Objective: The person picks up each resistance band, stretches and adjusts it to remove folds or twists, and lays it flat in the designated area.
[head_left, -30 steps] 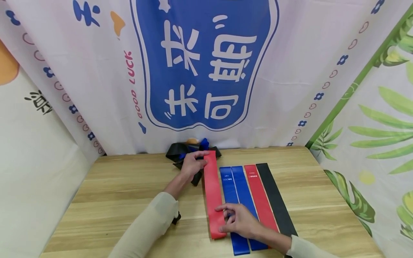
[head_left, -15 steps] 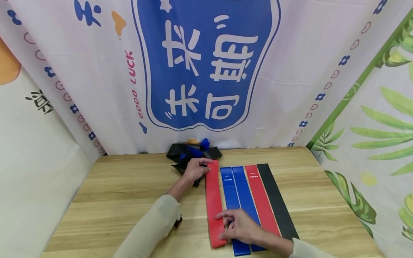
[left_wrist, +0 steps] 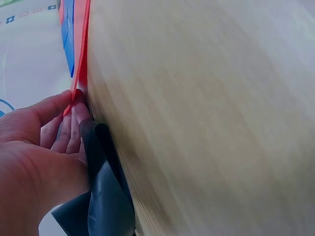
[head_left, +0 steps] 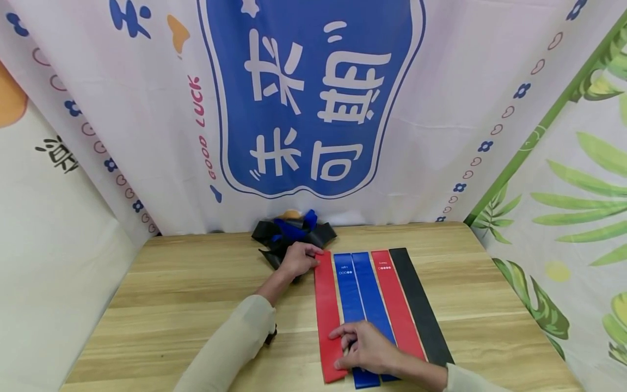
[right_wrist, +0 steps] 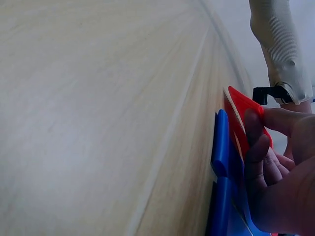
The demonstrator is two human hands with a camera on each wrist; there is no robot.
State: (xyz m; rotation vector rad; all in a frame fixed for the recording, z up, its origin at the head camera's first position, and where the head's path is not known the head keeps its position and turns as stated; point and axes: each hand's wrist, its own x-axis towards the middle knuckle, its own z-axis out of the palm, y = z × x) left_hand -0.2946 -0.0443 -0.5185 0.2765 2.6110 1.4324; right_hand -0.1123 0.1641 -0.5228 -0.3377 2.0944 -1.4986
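A flat red resistance band (head_left: 327, 310) lies lengthwise at the left end of a row of bands. At its far end my left hand (head_left: 297, 259) pinches the band between thumb and fingers, as the left wrist view shows. My right hand (head_left: 366, 348) pinches the near end; in the right wrist view thumb and fingers grip the red edge (right_wrist: 246, 105). Right beside it run two blue bands (head_left: 349, 288), partly under my right hand, then another red band (head_left: 395, 302) and a black band (head_left: 420, 305).
A tangled pile of black and blue bands (head_left: 318, 233) sits at the table's back edge, close to my left hand. The wooden table (head_left: 196, 283) meets a printed cloth backdrop (head_left: 416, 179) behind and cloth at both sides.
Both hands have drawn the red band toward the near side and lowered it alongside the blue bands. Its far end now lines up roughly with theirs. The other bands have not moved.
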